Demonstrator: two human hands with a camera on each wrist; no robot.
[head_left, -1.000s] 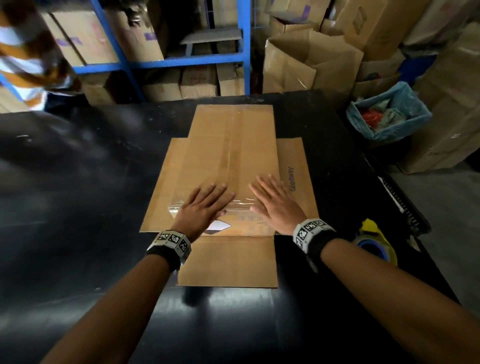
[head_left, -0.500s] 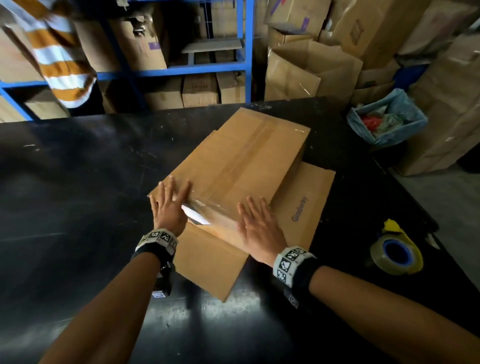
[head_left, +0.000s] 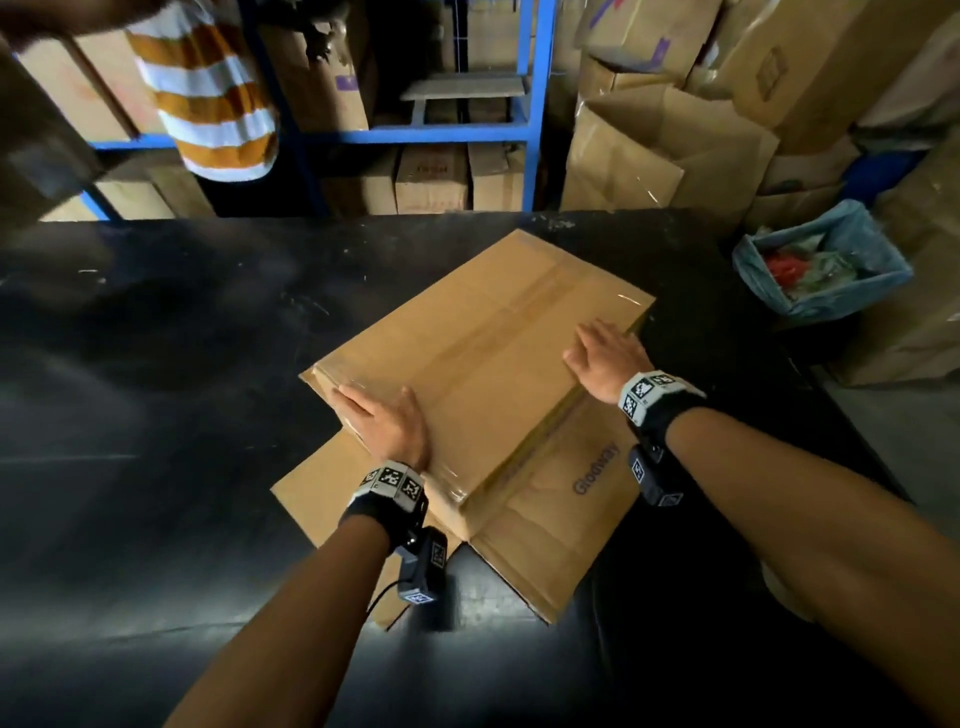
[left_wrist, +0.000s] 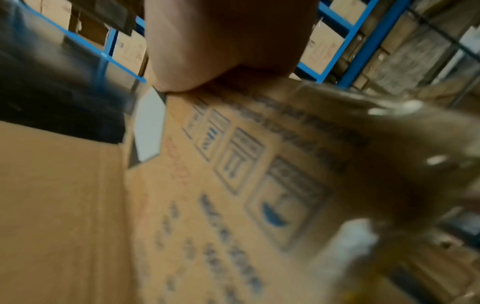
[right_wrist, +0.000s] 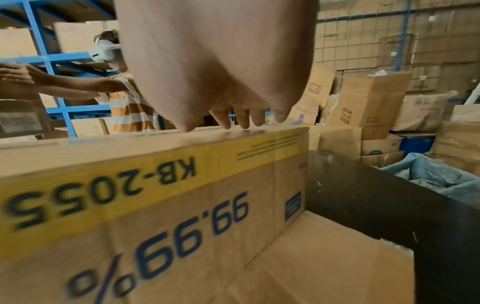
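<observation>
Cardboard box (head_left: 483, 374), brown and taped, under two flat palms

On the black counter (head_left: 156, 389) stands the brown cardboard box, turned diagonally to the edge. A strip of clear tape runs along the middle of its top. Two loose brown flaps (head_left: 561, 540) lie flat on the counter at its near sides, and one carries the printed word "Glodway".

The left hand (head_left: 387, 423) rests flat on the near left corner of the top, with its fingers straight and close together. The right hand (head_left: 605, 356) rests flat near the right edge of the top, with its fingers straight and a little spread. Neither hand grips anything.

From the right wrist I see a yellow band with "KB-2055" on the side of the box, upside down. The left wrist view shows blue printed symbols on another side, too blurred to read.

Behind the counter is a blue metal rack (head_left: 530, 104) with cartons, and a person in an orange and white striped shirt (head_left: 208, 93). At the right stands a bin lined with a blue bag (head_left: 826, 260).
</observation>
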